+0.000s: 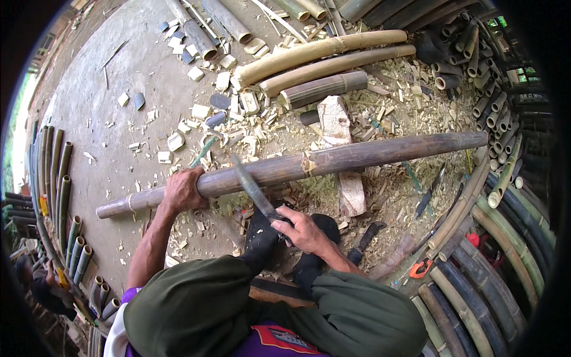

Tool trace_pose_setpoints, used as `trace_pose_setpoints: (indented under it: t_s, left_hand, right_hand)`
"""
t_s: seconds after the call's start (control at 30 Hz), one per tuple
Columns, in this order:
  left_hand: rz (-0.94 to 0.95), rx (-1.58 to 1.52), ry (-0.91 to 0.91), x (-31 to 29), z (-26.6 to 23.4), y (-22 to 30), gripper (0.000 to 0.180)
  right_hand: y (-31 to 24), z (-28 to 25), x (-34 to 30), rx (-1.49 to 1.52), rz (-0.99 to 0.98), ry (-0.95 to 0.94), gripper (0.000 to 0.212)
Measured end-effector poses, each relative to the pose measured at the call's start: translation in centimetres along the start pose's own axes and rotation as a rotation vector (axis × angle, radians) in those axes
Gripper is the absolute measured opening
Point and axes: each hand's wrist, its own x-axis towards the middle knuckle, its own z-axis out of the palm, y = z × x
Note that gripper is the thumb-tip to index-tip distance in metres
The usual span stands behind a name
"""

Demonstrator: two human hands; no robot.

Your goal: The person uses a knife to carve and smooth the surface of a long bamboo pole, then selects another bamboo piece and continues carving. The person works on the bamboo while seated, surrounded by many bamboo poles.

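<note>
A long dark bamboo pole [267, 172] lies across in front of me, its right part resting over a pale, chipped wooden block [336, 122]. Toward the pole's left end, my left hand [185, 190] is wrapped round it. My right hand [303, 230] grips the handle of a large knife [252, 189]. Its grey blade points up and to the left, with the tip overlapping the pole in view; whether it touches I cannot tell. A rough notch shows at the pole's middle joint.
Wood chips [223, 119] litter the ground. Two peeled, curved bamboo poles [327, 53] lie beyond. Another knife [370, 235] and an orange-handled saw [420, 268] lie to my right. Stacked bamboo [499, 113] lines the right side; more poles [53, 166] stand at left.
</note>
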Motion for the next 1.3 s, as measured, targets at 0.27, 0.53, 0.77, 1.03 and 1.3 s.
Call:
trace_pose_setpoints:
  t_s: [0.27,0.53,0.77,1.03,1.3]
  left_hand:
    - [0.009,0.051,0.254,-1.8,3.1,0.9,0.062]
    - [0.003,0.047,0.286,-2.0,3.2,1.0,0.061]
    - [0.018,0.058,0.309,-2.0,3.4,0.9,0.061]
    - [0.027,0.068,0.324,-2.1,3.5,0.7,0.062]
    - [0.026,0.066,0.333,-2.0,3.4,1.1,0.059]
  right_hand:
    - [0.2,-6.3,-1.9,0.464,-0.049,0.669,0.025]
    - [-0.1,-6.0,-2.0,0.466,0.019,0.614,0.026]
    - [-0.2,-6.3,-1.4,0.206,-0.004,0.528,0.026]
    - [0.1,-5.7,-0.7,0.311,-0.022,0.512,0.026]
    - [-0.6,-2.2,-0.1,0.013,0.061,0.085,0.030]
